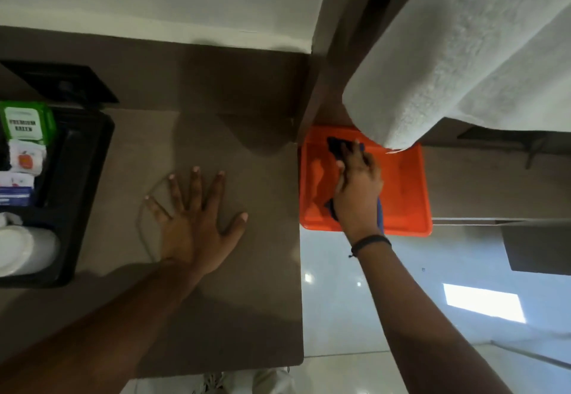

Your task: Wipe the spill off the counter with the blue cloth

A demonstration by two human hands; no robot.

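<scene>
At far left I see a black tray [77,177], glossy and rectangular, holding packets [26,124] and white cups [18,248], partly cut off by the frame edge. My left hand [193,223] lies flat on the smooth brown counter [247,301], fingers spread wide, holding nothing. A faint thin outline curves beside it; I cannot tell whether that is the spill. My right hand [358,189] closes on the cloth [340,146] inside an orange bin [408,183], below a nubby white towel [463,53]. The cloth is mostly hidden.
</scene>
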